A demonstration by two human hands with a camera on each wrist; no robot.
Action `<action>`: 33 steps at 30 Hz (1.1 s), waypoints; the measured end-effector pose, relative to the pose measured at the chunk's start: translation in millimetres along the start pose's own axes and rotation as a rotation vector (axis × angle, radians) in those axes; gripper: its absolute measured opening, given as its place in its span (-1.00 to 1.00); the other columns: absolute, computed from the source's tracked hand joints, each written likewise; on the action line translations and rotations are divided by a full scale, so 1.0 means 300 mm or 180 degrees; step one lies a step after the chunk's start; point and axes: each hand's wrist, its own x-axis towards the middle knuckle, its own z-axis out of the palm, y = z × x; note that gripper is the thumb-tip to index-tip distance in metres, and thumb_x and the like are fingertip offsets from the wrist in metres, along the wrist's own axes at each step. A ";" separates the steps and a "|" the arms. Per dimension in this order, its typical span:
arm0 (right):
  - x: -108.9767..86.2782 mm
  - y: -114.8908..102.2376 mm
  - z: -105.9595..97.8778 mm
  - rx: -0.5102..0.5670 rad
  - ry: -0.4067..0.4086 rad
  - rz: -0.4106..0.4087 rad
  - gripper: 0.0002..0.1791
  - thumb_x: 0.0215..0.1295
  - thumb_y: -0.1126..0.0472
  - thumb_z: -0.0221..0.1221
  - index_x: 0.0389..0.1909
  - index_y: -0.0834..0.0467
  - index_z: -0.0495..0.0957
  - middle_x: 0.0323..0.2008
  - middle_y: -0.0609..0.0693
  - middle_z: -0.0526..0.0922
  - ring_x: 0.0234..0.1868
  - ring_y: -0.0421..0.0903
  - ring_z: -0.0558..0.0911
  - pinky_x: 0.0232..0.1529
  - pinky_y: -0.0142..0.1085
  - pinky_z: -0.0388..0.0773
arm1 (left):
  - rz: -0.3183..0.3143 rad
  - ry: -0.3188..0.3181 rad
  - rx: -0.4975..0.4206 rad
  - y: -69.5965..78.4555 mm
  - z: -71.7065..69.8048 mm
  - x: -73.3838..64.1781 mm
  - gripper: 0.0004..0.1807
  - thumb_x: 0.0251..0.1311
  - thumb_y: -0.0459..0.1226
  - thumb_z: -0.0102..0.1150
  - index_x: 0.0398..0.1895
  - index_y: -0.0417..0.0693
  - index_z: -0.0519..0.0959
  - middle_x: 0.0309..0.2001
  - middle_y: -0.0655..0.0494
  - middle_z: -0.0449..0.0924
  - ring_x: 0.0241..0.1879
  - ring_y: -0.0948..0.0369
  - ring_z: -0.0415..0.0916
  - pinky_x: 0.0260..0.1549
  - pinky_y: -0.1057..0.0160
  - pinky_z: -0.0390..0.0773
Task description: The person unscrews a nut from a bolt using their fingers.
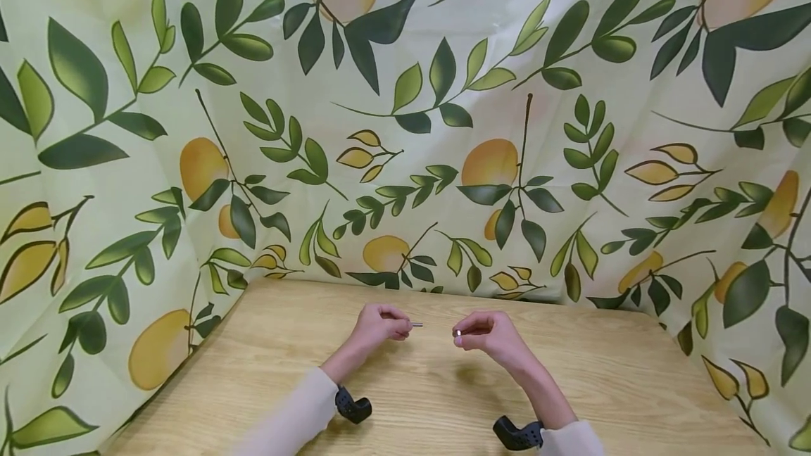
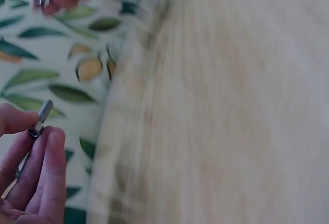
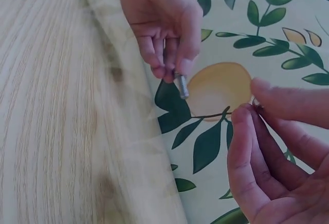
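Thumb and fingers of my left hand (image 1: 379,327) pinch a small silver bolt (image 1: 416,324), whose shank sticks out toward the right. Threads show on the bolt (image 3: 183,87) in the right wrist view, while the fingers cover its other end. Across a short gap, my right hand (image 1: 495,338) pinches a tiny shiny metal piece (image 1: 459,333) between thumb and fingertips. In the right wrist view only a sliver of that metal piece (image 3: 256,102) shows, so its kind is unclear. Both hands are above the table, and the two parts are apart.
Below the hands lies a light wood-grain table (image 1: 405,400). A cloth (image 1: 418,139) printed with leaves and fruit hangs behind it and along both sides. Black mounts (image 1: 352,407) sit on both wrists.
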 end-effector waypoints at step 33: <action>0.157 0.058 0.165 -0.0992 0.0192 -0.0034 -0.86 0.17 0.31 0.44 -0.29 0.30 0.76 -0.44 0.02 0.77 -0.47 -0.23 0.63 -0.46 -0.38 0.60 | 0.0619 -0.0280 0.2710 -0.062 -0.239 0.129 -0.86 0.01 -0.42 0.52 -0.56 -0.03 0.76 -0.54 0.27 0.70 -0.41 0.34 0.46 -0.31 0.34 0.43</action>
